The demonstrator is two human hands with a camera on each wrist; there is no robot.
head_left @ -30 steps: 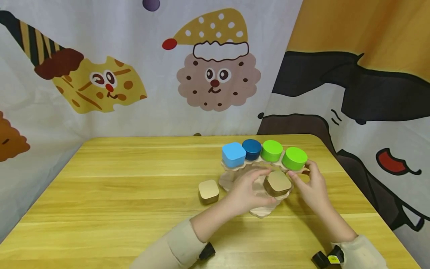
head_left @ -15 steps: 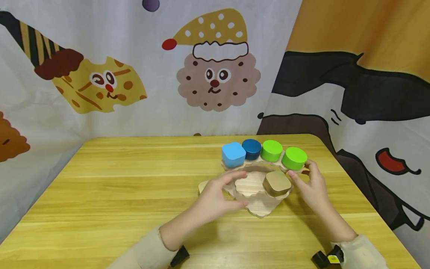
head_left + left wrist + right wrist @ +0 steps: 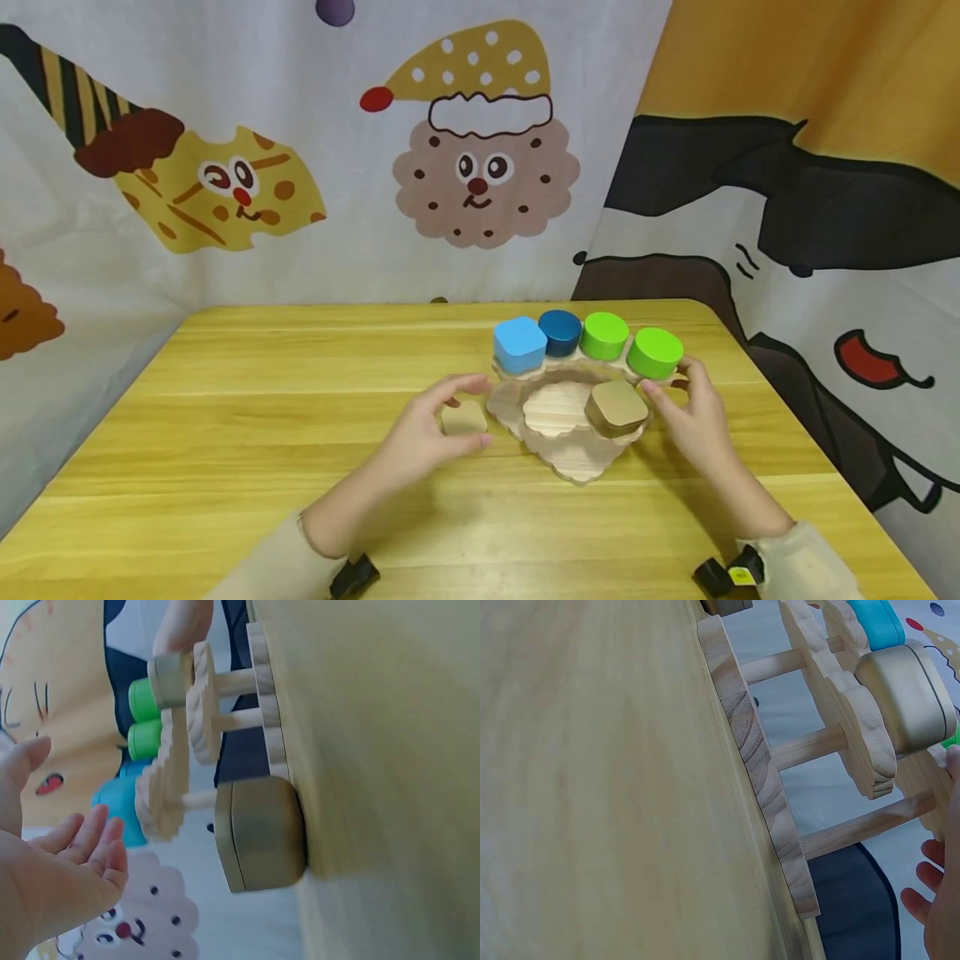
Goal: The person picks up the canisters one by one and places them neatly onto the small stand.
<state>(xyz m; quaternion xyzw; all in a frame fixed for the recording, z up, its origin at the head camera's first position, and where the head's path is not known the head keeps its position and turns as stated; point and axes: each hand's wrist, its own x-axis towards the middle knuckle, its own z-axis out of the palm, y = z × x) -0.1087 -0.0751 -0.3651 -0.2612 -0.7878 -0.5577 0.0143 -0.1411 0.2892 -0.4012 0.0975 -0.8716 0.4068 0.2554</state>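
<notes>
A tiered wooden display stand (image 3: pixel 555 408) with scalloped shelves on posts stands at right of centre. My right hand (image 3: pixel 697 417) grips the right end of its upper shelf, thumb in front and close to a rounded-square gold tin (image 3: pixel 617 407) on the lower shelf. Another gold tin (image 3: pixel 262 832) sits on the table left of the stand. Around that tin, thumb and fingers spread on either side, is my left hand (image 3: pixel 420 425); the left wrist view shows the hand apart from it. Along the upper shelf are a light blue tin (image 3: pixel 520 346), a dark blue tin (image 3: pixel 559 333) and two green tins (image 3: pixel 604 336).
The wooden table (image 3: pixel 262 433) reaches back to a curtain (image 3: pixel 337 250) printed with cartoon figures. The stand's base (image 3: pixel 757 772) lies flat on the tabletop. Black wrist devices (image 3: pixel 354 577) show at both sleeves.
My left hand has moved left, away from the gold tin on the stand, to the gold tin on the table. My right hand stays at the shelf's right end.
</notes>
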